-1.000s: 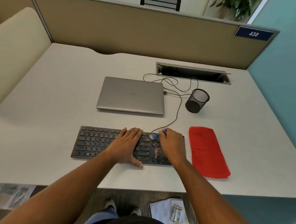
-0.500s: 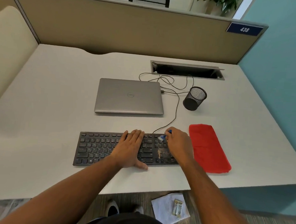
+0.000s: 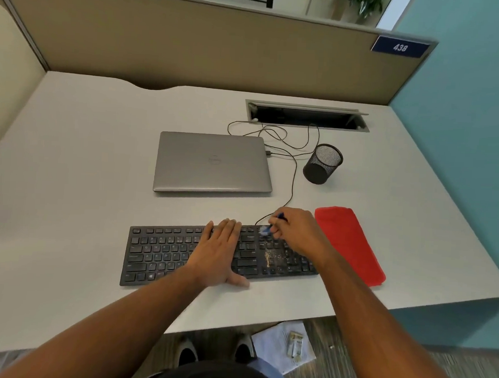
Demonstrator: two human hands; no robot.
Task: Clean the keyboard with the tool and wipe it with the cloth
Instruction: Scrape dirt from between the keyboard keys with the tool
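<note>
On the desk (image 3: 69,179), largest first: one closed laptop (image 3: 212,163), lid up, at centre; one black keyboard (image 3: 164,253) nearer the front edge; one red cloth (image 3: 352,246) lying flat just right of the keyboard, not touched by either hand; one black mesh cup (image 3: 323,163) right of the laptop, apparently tilted; one thin cable (image 3: 293,176) running from the desk's cable slot (image 3: 307,116) past the laptop to the keyboard's back edge. One patch of pale crumbs (image 3: 272,255) sits on the keys of the keyboard's right section.

Hands: two, apart. Left hand (image 3: 220,253) lies flat on the middle of the keyboard, fingers straight and together, thumb out along the front edge. Right hand (image 3: 295,231) is over the keyboard's right end, fingers curled round one small blue tool (image 3: 272,223); its pale tip meets the top row of keys, beyond the crumbs. How the tip is shaped cannot be told, blurred.

On the floor under the desk: one sheet of paper (image 3: 274,349) with small packets on it, and two shoes (image 3: 187,356).

Versus 0.5 s ago: the left hand is in the same spot on the keys, the tool is at the same far right corner, and the cloth, laptop and cup lie as before. The crumb patch looks unchanged.
</note>
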